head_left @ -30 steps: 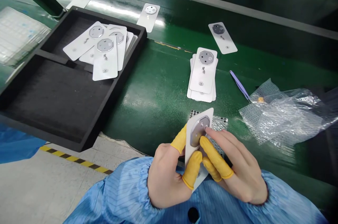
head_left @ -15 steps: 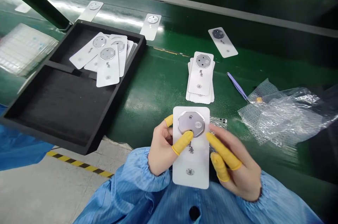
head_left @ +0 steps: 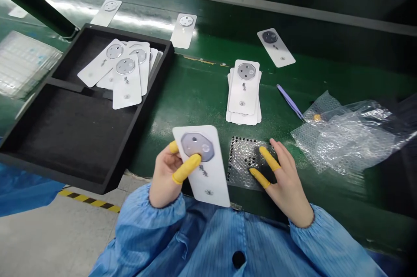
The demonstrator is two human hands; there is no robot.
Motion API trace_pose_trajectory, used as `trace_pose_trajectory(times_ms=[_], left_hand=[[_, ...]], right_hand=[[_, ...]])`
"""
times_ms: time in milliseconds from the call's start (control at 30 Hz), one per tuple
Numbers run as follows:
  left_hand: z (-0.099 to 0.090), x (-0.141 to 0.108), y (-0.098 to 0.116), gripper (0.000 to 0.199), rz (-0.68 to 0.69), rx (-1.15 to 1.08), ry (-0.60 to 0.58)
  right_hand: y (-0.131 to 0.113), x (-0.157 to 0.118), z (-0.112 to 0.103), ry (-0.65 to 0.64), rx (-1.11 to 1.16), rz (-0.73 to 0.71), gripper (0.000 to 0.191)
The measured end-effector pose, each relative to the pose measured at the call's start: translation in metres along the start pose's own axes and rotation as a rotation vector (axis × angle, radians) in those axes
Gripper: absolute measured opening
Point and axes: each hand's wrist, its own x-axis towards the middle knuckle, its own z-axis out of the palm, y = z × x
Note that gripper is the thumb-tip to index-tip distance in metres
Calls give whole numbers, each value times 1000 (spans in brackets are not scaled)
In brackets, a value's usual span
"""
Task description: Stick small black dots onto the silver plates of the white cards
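My left hand point(head_left: 171, 177), with yellow finger cots, grips a white phone back panel point(head_left: 210, 179) by its left side. The thumb lies on the panel's silver octagonal camera plate, and the panel tilts a little. To the right, my right hand point(head_left: 282, 177) has its fingers apart over a sheet of small black round parts point(head_left: 239, 155) that lies on bubble wrap. Its thumb and index finger, both in yellow cots, are above the sheet; whether they touch it I cannot tell. Beyond the hands sits a small stack of white panels point(head_left: 243, 94).
At left, a black tray point(head_left: 130, 138) holds several white panels point(head_left: 127, 81). More single panels point(head_left: 184, 31) lie along the back. Purple tweezers point(head_left: 289, 101) rest beside crumpled bubble wrap point(head_left: 355, 138). A green post point(head_left: 39, 3) slants at upper left. Another person's blue sleeve point(head_left: 28, 190) shows below the tray.
My left hand has carried the panel leftward and tilted it. My right hand has come away from the panel's edge and spread over the sheet of black parts, which is now uncovered.
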Motion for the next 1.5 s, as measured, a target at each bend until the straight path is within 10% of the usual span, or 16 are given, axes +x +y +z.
trace_pose_trajectory(times_ms=[300,533,1167,1500], left_hand=[[-14,5,-20,50,-20,397,62],[15,-3,-36,30,-7,454,-363],[35,-6,-54,26,-61,503,-195],[40,-7,-49,29,-152,334,-430]], right_hand=[[5,8,-18,-67,212,-43,34],[16,39,-54,-265,169,-166,31],[-13,54,-52,-259,218,-346,41],[-15,50,-18,-200,292,-310,22]])
